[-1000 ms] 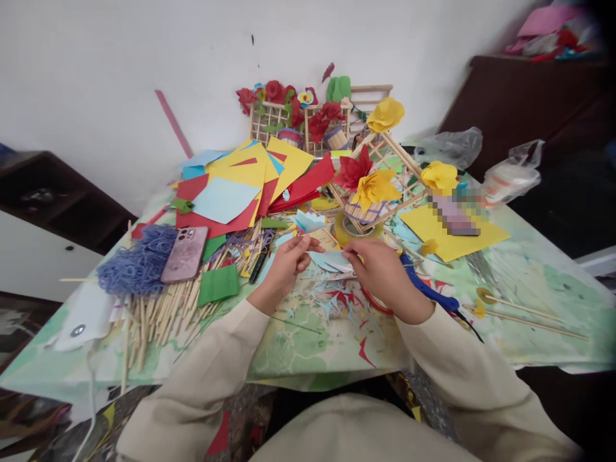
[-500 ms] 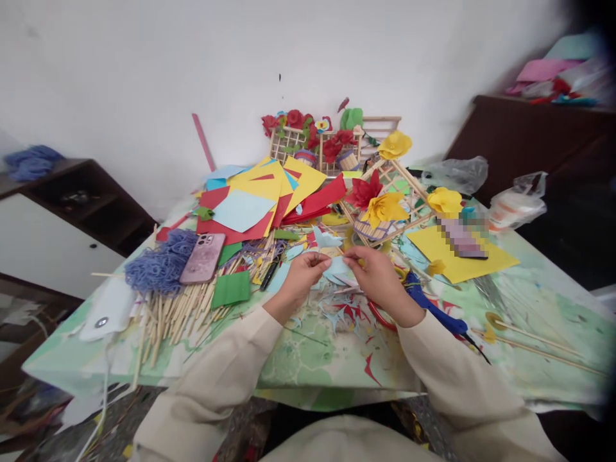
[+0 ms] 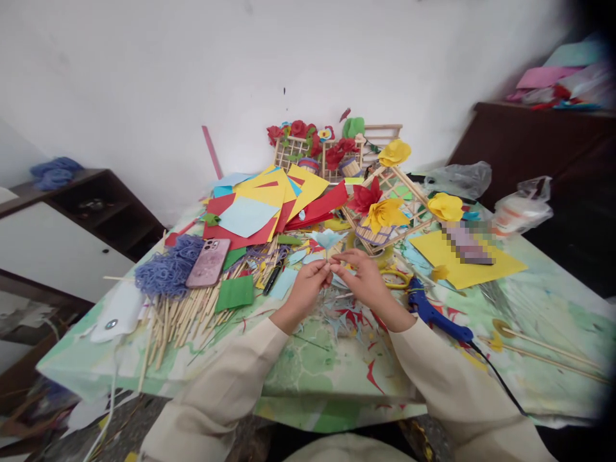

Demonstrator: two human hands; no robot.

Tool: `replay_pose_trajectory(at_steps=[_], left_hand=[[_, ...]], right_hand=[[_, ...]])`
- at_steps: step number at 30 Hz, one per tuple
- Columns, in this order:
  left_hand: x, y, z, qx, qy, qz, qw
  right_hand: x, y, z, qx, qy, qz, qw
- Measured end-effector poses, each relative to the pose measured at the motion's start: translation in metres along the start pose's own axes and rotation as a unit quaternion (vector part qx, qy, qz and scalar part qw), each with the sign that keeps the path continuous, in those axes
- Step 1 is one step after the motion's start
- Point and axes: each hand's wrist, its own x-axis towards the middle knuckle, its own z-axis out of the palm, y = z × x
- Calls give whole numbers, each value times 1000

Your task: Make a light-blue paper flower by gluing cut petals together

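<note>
1. I find the light-blue paper flower [image 3: 328,239] in the middle of the counter [image 3: 308,369], petals facing up, just beyond the fingertips.
2. My two hands are together there. The left hand [image 3: 308,287] is pinched under the flower, apparently on a thin stem; the right hand [image 3: 364,280] brings its thumb and finger to the same spot. From here I can't tell whether the right grips anything.
3. I'd let the left pinch carry the flower and the right do the fine work at its base; two firm grips at once could twist the paper.
4. I'd press only below the petals, since thin paper likely creases easily and the open rim has no support.
5. I'd hold the base a little above the blue and red scraps [image 3: 349,317], so that loose bits don't catch on it.
6. I'd mind my right wrist: the yellow-handled scissors [image 3: 397,280] and the blue glue gun [image 3: 440,316] lie just to the right, and a wide sweep could knock them.
7. I'd turn the flower slowly, checking that it sits straight above the fingers.
</note>
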Motion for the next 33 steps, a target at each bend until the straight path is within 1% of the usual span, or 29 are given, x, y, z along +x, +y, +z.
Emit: replay_pose_trajectory(at_steps=[2,4,6,8,10,13,15,18,22,25,27,29,31,33], left_hand=[[-2,-3,5,42,-12,0,999],[-4,-4,10,82,-12,0,997],[-4,-3,11,118,-13,3,993],[-4,-2,10,121,-10,8,993],[-4,-1,6,94,10,16,995],[-3,-3,-1,68,44,38,996],[-3,-5,-4,44,50,50,997],[-5,-5,-3,-23,50,58,997],[-6,1,3,-65,45,37,996],[-6,6,6,-100,41,7,994],[-6,8,6,-133,33,-11,990],[-7,11,7,-169,29,-32,985],[-8,14,7,-202,29,-57,977],[-9,17,7,-224,28,-79,971]], right_hand=[[-1,-6,4,63,9,12,998],[-3,-8,6,92,31,25,995],[-6,-5,7,89,58,34,994],[-9,-1,6,62,77,39,994],[-10,1,5,44,73,41,996],[-11,1,4,48,22,31,998],[-11,-1,4,49,-5,26,998],[-12,-3,5,45,-24,29,998],[-13,-6,7,31,-40,47,998],[-14,-9,7,38,-34,51,997],[-13,-10,6,73,-15,45,996],[-13,-10,5,142,-7,45,989],[-13,-10,5,226,-14,60,972],[-14,-9,6,298,-18,94,950]])
